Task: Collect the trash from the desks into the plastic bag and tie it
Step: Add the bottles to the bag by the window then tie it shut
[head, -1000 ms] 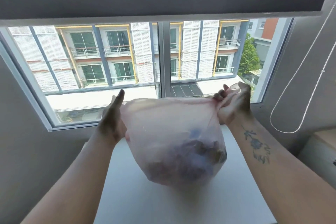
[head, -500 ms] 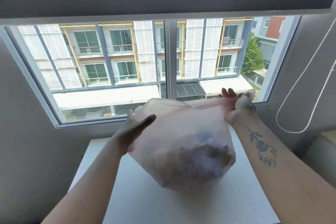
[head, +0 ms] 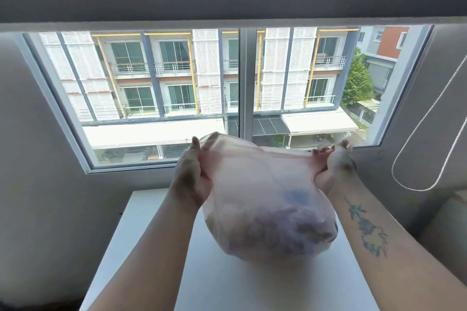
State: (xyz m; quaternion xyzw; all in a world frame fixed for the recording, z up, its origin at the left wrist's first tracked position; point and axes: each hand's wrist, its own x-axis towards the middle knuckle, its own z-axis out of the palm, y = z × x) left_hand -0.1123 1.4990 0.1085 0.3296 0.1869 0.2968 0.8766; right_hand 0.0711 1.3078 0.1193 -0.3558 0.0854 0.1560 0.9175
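A translucent pinkish plastic bag [head: 265, 192] bulges with dark crumpled trash at its bottom. It hangs just above the white desk [head: 141, 230] under the window. My left hand [head: 192, 174] grips the bag's left top edge, fingers curled into the plastic. My right hand [head: 333, 164] pinches the bunched right top edge. The bag's mouth is stretched taut between both hands.
A wide window [head: 242, 83] fills the wall straight ahead, with a dark blind above it. A beaded blind cord [head: 427, 134] hangs in a loop at the right. A pale piece of furniture [head: 454, 209] stands at the right edge.
My left hand, flat against the bag's side before, has risen and taken hold of the left top edge. The bag's mouth is now pulled wide between both hands.
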